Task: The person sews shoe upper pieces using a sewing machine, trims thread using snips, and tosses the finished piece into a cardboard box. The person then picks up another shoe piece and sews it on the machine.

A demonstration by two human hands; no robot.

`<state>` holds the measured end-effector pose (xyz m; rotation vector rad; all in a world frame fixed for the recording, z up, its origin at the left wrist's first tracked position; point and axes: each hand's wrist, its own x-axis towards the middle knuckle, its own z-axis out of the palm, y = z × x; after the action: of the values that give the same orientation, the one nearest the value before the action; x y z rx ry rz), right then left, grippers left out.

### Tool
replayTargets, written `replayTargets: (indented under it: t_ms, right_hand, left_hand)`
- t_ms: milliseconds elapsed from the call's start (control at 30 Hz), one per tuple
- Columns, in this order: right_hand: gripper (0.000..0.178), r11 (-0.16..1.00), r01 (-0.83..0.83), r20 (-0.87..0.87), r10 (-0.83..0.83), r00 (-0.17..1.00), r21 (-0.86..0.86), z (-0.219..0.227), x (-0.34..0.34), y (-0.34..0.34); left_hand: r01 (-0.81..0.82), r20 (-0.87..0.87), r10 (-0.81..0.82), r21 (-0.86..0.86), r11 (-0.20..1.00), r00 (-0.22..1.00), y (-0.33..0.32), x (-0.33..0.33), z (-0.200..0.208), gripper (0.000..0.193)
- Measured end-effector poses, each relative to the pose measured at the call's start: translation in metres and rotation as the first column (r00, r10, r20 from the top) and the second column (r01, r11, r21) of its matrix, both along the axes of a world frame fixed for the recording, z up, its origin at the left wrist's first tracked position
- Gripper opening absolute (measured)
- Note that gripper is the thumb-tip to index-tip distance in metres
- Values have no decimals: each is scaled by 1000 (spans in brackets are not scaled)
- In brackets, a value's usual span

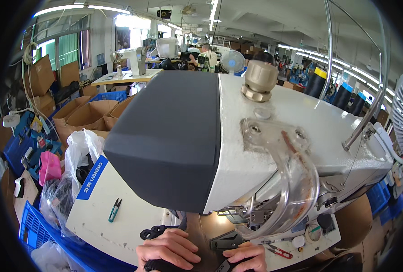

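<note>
A large white sewing machine with a dark grey cover fills the middle of the view. Below its needle area, my left hand curls its fingers over a black piece with thick, cord-like loops. To the right, my right hand is closed on a black strap-like part with pale lettering. Whether both hands hold one and the same article is hidden by the fingers and the lower edge. Between them lies a brown surface, beside a dark metal plate under the machine head.
Teal thread snips lie on the white tabletop; red-handled snips and small round containers are at the right. A blue crate and plastic bags flank the table's left. A clear curved guard juts from the machine.
</note>
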<state>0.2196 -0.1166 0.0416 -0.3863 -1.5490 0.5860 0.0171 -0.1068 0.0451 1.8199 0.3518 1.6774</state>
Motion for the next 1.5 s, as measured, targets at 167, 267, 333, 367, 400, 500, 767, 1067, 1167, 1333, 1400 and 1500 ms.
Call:
replayTargets:
  t_ms: [167, 267, 333, 367, 400, 500, 767, 1067, 1167, 1333, 1400, 1500]
  right_hand:
    - [33, 998, -47, -19, 46, 999, -44, 7, 3, 1]
    - [34, 998, -4, -16, 3, 1000, -66, 10, 14, 0]
    - [36, 966, 193, -59, -206, 977, -172, 19, 23, -2]
    - [38, 905, 335, -55, -361, 931, -261, 31, 32, -3]
    - [39, 882, 429, 23, -433, 901, -194, 45, 38, 1]
    - [39, 818, 573, 224, -551, 804, -41, 62, 41, 3]
    - [52, 729, 360, -68, -485, 872, -583, 33, 72, 42]
    - [51, 694, 206, -147, -413, 899, -690, 33, 87, 62]
    - [57, 699, 222, -126, -410, 903, -680, 29, 85, 60]
    - [65, 731, 236, -146, -417, 897, -640, 21, 80, 47]
    - [65, 730, 252, -124, -418, 900, -635, 21, 83, 46]
    - [62, 652, 230, -128, -452, 883, -722, 30, 75, 44]
  left_hand:
    - [-21, 67, 21, -3, 1000, 998, -4, 11, -1, 54]
    - [-119, -9, 119, -49, 992, 993, -13, 20, 1, 49]
    - [-194, -180, 185, -30, 981, 966, -29, 43, 4, 55]
    - [-247, -307, 229, -20, 969, 924, -37, 64, 12, 61]
    - [-279, -361, 247, -40, 959, 899, -40, 88, 15, 63]
    - [-257, -422, 202, -75, 964, 883, -38, 101, 23, 67]
    - [-867, -352, 838, 122, 482, 416, 33, 21, -23, 26]
    - [-298, -196, 225, -585, 754, 954, 39, 7, -34, 40]
    - [-308, -195, 239, -559, 770, 951, 42, 4, -35, 39]
    - [-261, -165, 202, -578, 773, 965, 54, -4, -46, 37]
    - [-210, -143, 155, -589, 781, 977, 54, -5, -47, 36]
    - [-180, -61, 177, -574, 799, 982, 53, -3, -54, 34]
